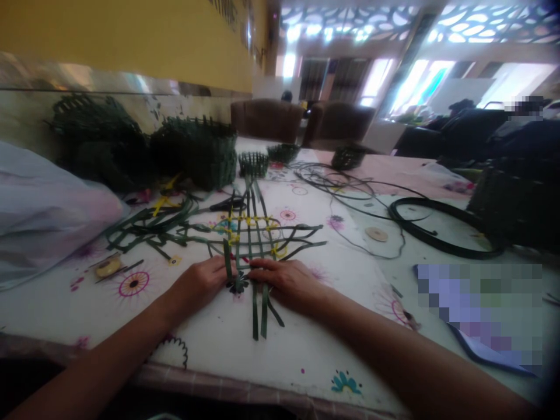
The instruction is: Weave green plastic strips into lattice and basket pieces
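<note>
A flat weave of dark green plastic strips (245,233) lies on the patterned white tablecloth (87,303), its crossings held by yellow clips (247,221). My left hand (202,284) grips a green strip (227,259) that stands up from the near end of the weave. My right hand (284,283) lies just beside it, its fingertips pressing on the strips at that end. Several loose strip ends (259,318) run out toward me from under my right hand. A small dark flower print (238,283) shows between my hands.
Dark green woven baskets (195,151) stand along the far side, beside a white plastic bag (39,213). Black scissors (227,205) lie above the weave. To the right are a coil of dark strip (441,227) and a round wooden disc (376,234). A pixelated object (479,309) covers the near right.
</note>
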Demonstrator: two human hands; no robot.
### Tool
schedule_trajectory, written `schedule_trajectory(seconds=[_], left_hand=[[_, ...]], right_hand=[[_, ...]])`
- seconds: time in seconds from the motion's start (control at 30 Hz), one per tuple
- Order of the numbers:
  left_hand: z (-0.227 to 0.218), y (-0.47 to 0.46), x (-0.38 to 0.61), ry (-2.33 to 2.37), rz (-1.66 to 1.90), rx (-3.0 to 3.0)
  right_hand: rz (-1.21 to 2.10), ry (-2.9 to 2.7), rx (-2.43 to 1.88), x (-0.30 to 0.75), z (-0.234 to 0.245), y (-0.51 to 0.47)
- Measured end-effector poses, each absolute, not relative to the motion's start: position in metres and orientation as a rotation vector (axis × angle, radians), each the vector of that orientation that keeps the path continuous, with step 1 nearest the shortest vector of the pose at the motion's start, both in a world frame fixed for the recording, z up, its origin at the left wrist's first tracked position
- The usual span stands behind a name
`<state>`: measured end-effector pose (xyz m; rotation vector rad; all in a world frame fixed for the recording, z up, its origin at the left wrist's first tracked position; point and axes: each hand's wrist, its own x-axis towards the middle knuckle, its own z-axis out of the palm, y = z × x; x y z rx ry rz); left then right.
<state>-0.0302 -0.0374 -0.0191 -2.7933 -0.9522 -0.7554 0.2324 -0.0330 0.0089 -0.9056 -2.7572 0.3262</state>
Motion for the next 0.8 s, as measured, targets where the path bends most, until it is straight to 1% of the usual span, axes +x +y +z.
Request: schedule_trajectory(seconds=[0.37, 0.8], left_hand=[[-0.015, -0.038, -0.023, -1.093, -0.790, -2.666], [-0.019, -0.028, -0.020, -1.082, -0.872, -2.710]], right_hand=[[0.315, -2.706, -0.897, 0.233, 0.003, -0.032], [0.363, -2.675, -0.848, 0.234, 0.002, -0.030]])
